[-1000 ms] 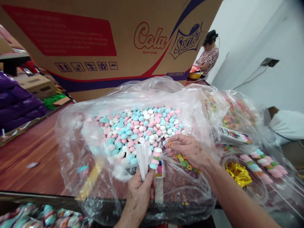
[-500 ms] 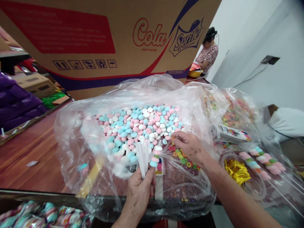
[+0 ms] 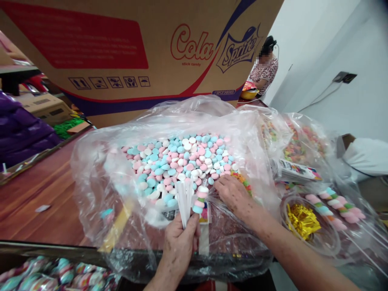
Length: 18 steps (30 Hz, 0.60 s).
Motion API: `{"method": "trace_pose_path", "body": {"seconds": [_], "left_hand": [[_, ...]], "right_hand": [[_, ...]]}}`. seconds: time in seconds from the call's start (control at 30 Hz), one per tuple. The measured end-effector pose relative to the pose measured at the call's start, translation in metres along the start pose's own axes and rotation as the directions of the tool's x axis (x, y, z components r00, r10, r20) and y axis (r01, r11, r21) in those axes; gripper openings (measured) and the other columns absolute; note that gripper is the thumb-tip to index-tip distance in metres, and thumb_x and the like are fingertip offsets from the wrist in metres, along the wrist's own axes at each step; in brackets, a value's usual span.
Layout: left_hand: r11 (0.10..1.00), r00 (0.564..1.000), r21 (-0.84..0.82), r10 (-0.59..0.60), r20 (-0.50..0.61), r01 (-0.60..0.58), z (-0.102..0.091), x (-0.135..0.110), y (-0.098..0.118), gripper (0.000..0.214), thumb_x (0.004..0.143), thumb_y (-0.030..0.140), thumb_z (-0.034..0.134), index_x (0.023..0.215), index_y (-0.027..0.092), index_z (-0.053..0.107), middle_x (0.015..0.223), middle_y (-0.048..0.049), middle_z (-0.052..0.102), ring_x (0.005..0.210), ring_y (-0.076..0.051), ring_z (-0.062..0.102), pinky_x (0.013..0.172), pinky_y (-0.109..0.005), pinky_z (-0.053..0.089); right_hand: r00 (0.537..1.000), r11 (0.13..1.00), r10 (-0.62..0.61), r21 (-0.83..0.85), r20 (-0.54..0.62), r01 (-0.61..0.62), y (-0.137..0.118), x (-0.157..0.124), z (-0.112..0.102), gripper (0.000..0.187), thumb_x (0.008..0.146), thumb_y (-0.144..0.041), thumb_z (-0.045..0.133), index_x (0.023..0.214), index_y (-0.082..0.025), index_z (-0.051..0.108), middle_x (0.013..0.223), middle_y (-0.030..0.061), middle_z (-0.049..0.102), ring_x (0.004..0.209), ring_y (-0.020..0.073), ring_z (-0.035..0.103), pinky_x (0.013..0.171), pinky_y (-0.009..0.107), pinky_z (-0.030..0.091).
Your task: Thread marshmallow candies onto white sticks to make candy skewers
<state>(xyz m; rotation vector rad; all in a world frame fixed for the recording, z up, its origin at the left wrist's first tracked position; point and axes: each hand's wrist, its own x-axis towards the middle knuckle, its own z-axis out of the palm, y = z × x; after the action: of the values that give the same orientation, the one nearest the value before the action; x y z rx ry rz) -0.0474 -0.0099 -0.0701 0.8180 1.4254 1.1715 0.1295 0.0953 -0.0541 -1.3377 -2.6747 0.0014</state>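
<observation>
Left hand (image 3: 181,238) grips white plastic sticks (image 3: 184,198) before the pastel candy-disc heap (image 3: 174,165); right hand (image 3: 232,194), grip hidden, seemingly picks multicoloured candy rings (image 3: 241,178); next needs precise pinching.

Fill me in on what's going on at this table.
Someone is working over candy with both bare hands. The left hand grips a bundle of white sticks, with a stack of pink, white, green and blue candies standing just beside it. The right hand is down by the colourful ring candies; whether it holds one is hidden. Loose pastel candies lie ahead, and more candy stacks lie to the right.
</observation>
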Motion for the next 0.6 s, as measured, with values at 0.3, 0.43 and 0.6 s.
{"method": "trace_pose_path", "body": {"seconds": [0.3,0.43,0.6], "left_hand": [[0.988,0.999,0.149,0.031,0.028,-0.035,0.001,0.002,-0.008,0.034,0.082,0.049,0.063,0.066,0.019,0.059,0.045,0.0064,0.048,0.033,-0.009,0.038,0.035,-0.02,0.028],[0.985,0.997,0.171,0.022,0.068,-0.033,-0.003,0.005,-0.016,0.033,0.085,0.05,0.061,0.076,0.019,0.066,0.049,0.0053,0.052,0.036,-0.01,0.039,0.036,-0.02,0.03],[0.988,0.997,0.156,-0.001,0.074,-0.011,-0.004,0.005,-0.017,0.033,0.084,0.051,0.063,0.083,0.018,0.069,0.051,0.0043,0.054,0.037,-0.01,0.037,0.036,-0.02,0.028]], "right_hand": [[0.898,-0.063,0.396,0.982,0.189,-0.179,-0.001,0.001,-0.013,0.019,0.073,-0.031,0.074,0.087,-0.019,0.067,0.074,-0.0011,0.066,0.061,0.0125,0.059,0.057,0.025,0.046],[0.899,-0.249,0.37,0.958,0.232,-0.145,-0.006,0.001,-0.021,0.021,0.065,-0.027,0.081,0.081,-0.017,0.07,0.073,-0.0005,0.068,0.059,0.0104,0.059,0.056,0.023,0.046],[0.877,-0.283,0.396,0.945,0.273,-0.167,-0.006,0.004,-0.027,0.024,0.063,-0.03,0.084,0.079,-0.017,0.071,0.076,0.0011,0.07,0.057,0.0103,0.059,0.058,0.025,0.047]]}}
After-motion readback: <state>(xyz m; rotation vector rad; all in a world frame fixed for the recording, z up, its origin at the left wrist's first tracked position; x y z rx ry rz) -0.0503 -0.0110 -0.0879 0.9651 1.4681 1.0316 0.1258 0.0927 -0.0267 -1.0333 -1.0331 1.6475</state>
